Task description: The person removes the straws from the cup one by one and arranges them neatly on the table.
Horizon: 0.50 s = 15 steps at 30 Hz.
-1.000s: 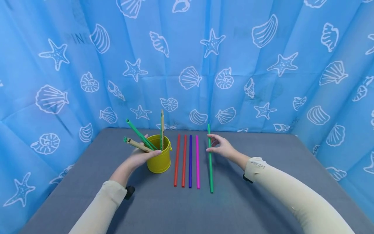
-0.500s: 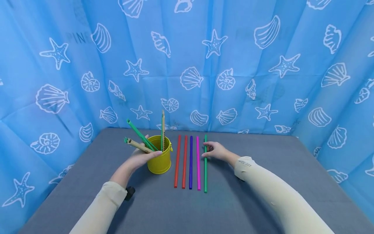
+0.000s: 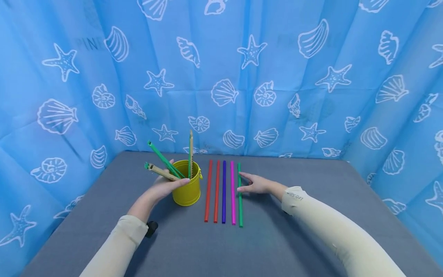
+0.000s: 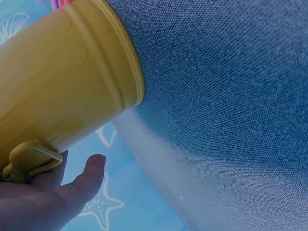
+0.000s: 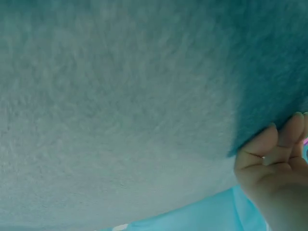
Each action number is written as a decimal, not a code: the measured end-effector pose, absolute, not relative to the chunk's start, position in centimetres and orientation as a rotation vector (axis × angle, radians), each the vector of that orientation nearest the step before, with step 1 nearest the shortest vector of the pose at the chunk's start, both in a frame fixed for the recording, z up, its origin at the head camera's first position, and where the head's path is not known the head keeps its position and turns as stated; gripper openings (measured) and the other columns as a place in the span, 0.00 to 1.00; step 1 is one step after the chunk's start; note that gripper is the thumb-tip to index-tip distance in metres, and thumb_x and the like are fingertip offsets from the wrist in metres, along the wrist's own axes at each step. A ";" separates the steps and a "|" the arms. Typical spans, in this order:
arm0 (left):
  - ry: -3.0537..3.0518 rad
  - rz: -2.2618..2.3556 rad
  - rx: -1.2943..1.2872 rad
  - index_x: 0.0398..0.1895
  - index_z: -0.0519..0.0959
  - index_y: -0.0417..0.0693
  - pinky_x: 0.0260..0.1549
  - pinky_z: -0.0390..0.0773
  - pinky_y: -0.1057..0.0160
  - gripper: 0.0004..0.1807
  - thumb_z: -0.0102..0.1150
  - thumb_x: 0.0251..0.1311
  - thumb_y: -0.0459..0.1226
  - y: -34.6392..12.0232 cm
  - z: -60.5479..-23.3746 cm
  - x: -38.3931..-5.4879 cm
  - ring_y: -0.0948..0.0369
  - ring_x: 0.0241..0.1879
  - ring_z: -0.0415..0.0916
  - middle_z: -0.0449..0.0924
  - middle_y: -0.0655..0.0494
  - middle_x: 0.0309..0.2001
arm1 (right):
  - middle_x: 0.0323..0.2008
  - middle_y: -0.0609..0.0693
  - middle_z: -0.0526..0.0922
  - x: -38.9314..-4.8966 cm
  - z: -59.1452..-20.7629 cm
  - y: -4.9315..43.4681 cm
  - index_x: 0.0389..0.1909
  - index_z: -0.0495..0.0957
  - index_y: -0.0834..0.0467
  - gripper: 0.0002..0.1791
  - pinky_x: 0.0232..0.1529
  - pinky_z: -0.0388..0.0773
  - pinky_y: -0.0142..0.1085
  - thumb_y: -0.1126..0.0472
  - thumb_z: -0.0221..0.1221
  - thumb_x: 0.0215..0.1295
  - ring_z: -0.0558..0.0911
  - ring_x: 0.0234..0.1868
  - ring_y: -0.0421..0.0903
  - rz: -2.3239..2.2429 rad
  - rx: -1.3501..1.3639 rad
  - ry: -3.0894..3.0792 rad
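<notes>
My left hand [image 3: 169, 184] grips a yellow metal cup [image 3: 187, 189] on the grey table, thumb across its front and fingers behind. The cup holds a green straw [image 3: 162, 158] and two tan sticks [image 3: 190, 152]. In the left wrist view the cup [image 4: 62, 77] fills the upper left, with my left hand [image 4: 53, 192] under it. To its right lie two red straws [image 3: 207, 190], a purple straw [image 3: 223, 190], a magenta straw [image 3: 232, 192] and a green straw [image 3: 239, 200], side by side. My right hand [image 3: 250, 184] lies flat with straight fingers touching that green straw.
The grey felt table [image 3: 297, 238] is walled on three sides by a blue curtain [image 3: 277, 77] printed with shells and starfish. The right wrist view shows mostly grey table surface [image 5: 120, 96] and my right hand [image 5: 276, 163] at its edge.
My right hand brought the green straw down and leftward until it lies beside the magenta one, then flattened against it. The left hand and cup have stayed put.
</notes>
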<state>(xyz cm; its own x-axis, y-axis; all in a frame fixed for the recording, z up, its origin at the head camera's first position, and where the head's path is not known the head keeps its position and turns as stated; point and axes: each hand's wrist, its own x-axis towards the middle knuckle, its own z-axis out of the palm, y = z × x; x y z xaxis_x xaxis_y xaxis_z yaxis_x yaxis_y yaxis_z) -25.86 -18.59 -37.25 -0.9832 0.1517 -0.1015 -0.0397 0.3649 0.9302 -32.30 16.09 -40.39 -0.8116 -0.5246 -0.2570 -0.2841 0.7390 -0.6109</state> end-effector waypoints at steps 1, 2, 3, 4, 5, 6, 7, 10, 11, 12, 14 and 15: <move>2.451 1.680 0.105 0.78 0.33 0.44 0.67 0.51 0.40 0.56 0.64 0.61 0.45 -18.6 -37.2 -25.9 0.42 0.72 0.47 0.48 0.34 0.73 | 0.68 0.69 0.61 -32.2 -40.4 16.0 0.76 0.48 0.63 0.47 0.59 0.68 0.54 0.45 0.60 0.66 0.69 0.63 0.61 -0.771 -0.639 2.516; 2.455 1.678 0.107 0.78 0.33 0.43 0.67 0.51 0.40 0.56 0.64 0.61 0.45 -18.7 -37.2 -25.9 0.42 0.72 0.47 0.48 0.34 0.73 | 0.70 0.69 0.57 -32.1 -40.4 16.0 0.76 0.47 0.63 0.48 0.63 0.64 0.55 0.45 0.60 0.66 0.65 0.67 0.62 -0.758 -0.653 2.510; 2.459 1.675 0.109 0.77 0.33 0.43 0.67 0.51 0.40 0.56 0.64 0.61 0.45 -18.7 -37.2 -25.9 0.42 0.72 0.47 0.49 0.34 0.73 | 0.71 0.69 0.56 -32.1 -40.5 15.9 0.76 0.47 0.62 0.49 0.64 0.62 0.55 0.45 0.61 0.65 0.62 0.68 0.63 -0.739 -0.664 2.513; 2.461 1.672 0.108 0.78 0.33 0.43 0.67 0.51 0.40 0.56 0.65 0.61 0.45 -18.7 -37.2 -25.9 0.42 0.72 0.47 0.49 0.33 0.73 | 0.71 0.69 0.55 -32.1 -40.5 15.9 0.76 0.48 0.62 0.49 0.66 0.60 0.55 0.45 0.62 0.64 0.60 0.69 0.63 -0.724 -0.670 2.520; 2.466 1.666 0.105 0.78 0.33 0.43 0.67 0.51 0.40 0.56 0.65 0.61 0.45 -18.7 -37.2 -25.9 0.42 0.72 0.47 0.49 0.33 0.73 | 0.71 0.69 0.55 -32.1 -40.6 15.8 0.76 0.48 0.63 0.50 0.66 0.59 0.55 0.46 0.63 0.63 0.59 0.70 0.64 -0.709 -0.676 2.530; 2.469 1.659 0.099 0.78 0.34 0.43 0.67 0.51 0.40 0.56 0.65 0.61 0.46 -18.7 -37.2 -25.9 0.42 0.72 0.47 0.48 0.33 0.73 | 0.71 0.70 0.55 -32.1 -40.7 15.8 0.75 0.49 0.63 0.50 0.67 0.58 0.55 0.47 0.64 0.62 0.56 0.71 0.64 -0.695 -0.672 2.542; 2.472 1.653 0.092 0.78 0.34 0.44 0.67 0.51 0.39 0.56 0.64 0.61 0.46 -18.6 -37.2 -25.9 0.41 0.72 0.47 0.48 0.33 0.73 | 0.71 0.70 0.56 -32.1 -40.8 15.8 0.75 0.49 0.64 0.50 0.67 0.57 0.55 0.48 0.65 0.62 0.56 0.71 0.65 -0.686 -0.669 2.552; 2.468 1.642 0.066 0.78 0.34 0.44 0.67 0.50 0.40 0.56 0.64 0.61 0.46 -18.5 -37.2 -25.9 0.41 0.72 0.46 0.46 0.33 0.74 | 0.71 0.69 0.56 -32.2 -40.9 15.8 0.75 0.50 0.64 0.49 0.68 0.57 0.54 0.49 0.65 0.62 0.56 0.71 0.64 -0.678 -0.641 2.558; 2.466 1.641 0.057 0.78 0.33 0.45 0.67 0.50 0.40 0.56 0.64 0.61 0.46 -18.5 -37.2 -25.9 0.41 0.72 0.45 0.46 0.33 0.74 | 0.71 0.69 0.56 -32.3 -40.9 15.8 0.75 0.50 0.64 0.49 0.68 0.57 0.54 0.50 0.65 0.62 0.57 0.71 0.64 -0.682 -0.636 2.556; 2.463 1.640 0.051 0.78 0.33 0.45 0.67 0.50 0.39 0.56 0.64 0.62 0.46 -18.4 -37.2 -25.8 0.41 0.72 0.45 0.46 0.34 0.74 | 0.71 0.69 0.56 -32.3 -40.8 15.8 0.75 0.50 0.64 0.49 0.68 0.57 0.54 0.50 0.65 0.62 0.56 0.71 0.64 -0.688 -0.629 2.551; 2.458 1.645 0.048 0.78 0.33 0.45 0.67 0.49 0.39 0.56 0.64 0.62 0.45 -18.4 -37.2 -25.8 0.42 0.73 0.44 0.45 0.34 0.74 | 0.71 0.69 0.56 -32.4 -40.7 15.9 0.75 0.50 0.64 0.48 0.68 0.56 0.54 0.51 0.66 0.62 0.56 0.71 0.64 -0.699 -0.614 2.546; 2.459 1.646 0.052 0.78 0.33 0.45 0.67 0.49 0.39 0.56 0.63 0.62 0.46 -18.4 -37.1 -25.8 0.42 0.73 0.44 0.45 0.34 0.74 | 0.71 0.69 0.55 -32.5 -40.6 15.9 0.75 0.50 0.64 0.48 0.68 0.56 0.54 0.51 0.66 0.62 0.56 0.71 0.64 -0.702 -0.609 2.545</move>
<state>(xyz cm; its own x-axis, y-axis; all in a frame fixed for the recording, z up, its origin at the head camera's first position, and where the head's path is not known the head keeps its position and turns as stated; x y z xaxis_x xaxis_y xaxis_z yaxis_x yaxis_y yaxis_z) -25.76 -18.38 -37.12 -0.9828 0.1299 -0.1312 -0.0718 0.3856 0.9199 -32.45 15.87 -40.56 -0.8118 -0.5112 -0.2823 -0.2942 0.7755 -0.5586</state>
